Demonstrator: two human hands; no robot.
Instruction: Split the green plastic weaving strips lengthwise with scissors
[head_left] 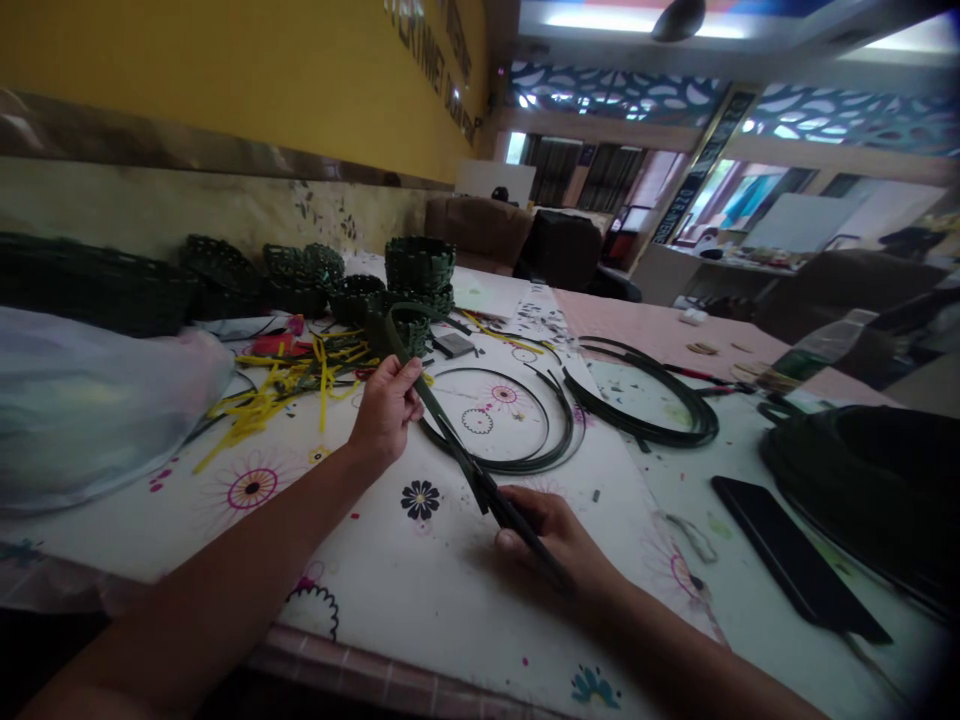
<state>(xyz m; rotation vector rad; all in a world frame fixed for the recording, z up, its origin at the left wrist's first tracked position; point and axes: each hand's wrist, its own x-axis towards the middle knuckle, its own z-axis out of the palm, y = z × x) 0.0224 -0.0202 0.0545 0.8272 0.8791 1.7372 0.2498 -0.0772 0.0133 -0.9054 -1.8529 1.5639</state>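
Note:
My left hand (pixel 390 405) is closed on a dark green flat strip (pixel 442 425), pinching it between thumb and fingers. One end of the strip loops up and over behind the hand; the other slants down to the right. My right hand (pixel 551 535) is closed around a long, narrow black tool (pixel 525 530), whose exact kind is too dark to tell. The tool's tip meets the strip's lower end just above the table. Behind the strip lies a loose coil of similar green strips (pixel 525 463). Another coil (pixel 675 430) rests farther right.
Woven green baskets (pixel 420 265) stand along the back left. Yellow strips (pixel 262 410) lie scattered beside a clear plastic bag (pixel 90 400). A black phone (pixel 795 550), a big dark roll (pixel 870 490) and a plastic bottle (pixel 817 350) are at right on the patterned tablecloth (pixel 375 590).

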